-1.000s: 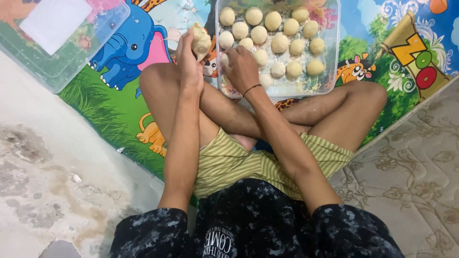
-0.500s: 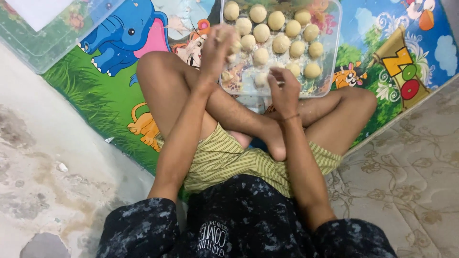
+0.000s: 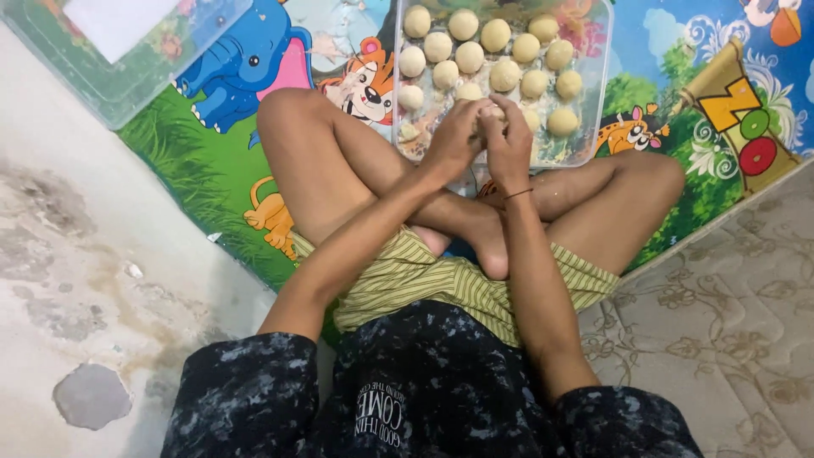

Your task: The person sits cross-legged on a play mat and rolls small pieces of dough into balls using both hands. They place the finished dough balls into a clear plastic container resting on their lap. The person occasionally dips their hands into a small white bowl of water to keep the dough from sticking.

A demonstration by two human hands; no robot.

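Hands [image 3: 483,136] rejoined, cartoon mat [image 3: 212,178], concrete floor [image 3: 76,280]

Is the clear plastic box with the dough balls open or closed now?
Open. The clear box has no lid on top, and both hands, left hand and right hand, press one dough ball over it.

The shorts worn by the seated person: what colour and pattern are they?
The shorts are yellow-green with thin dark stripes, clearest in the head view.
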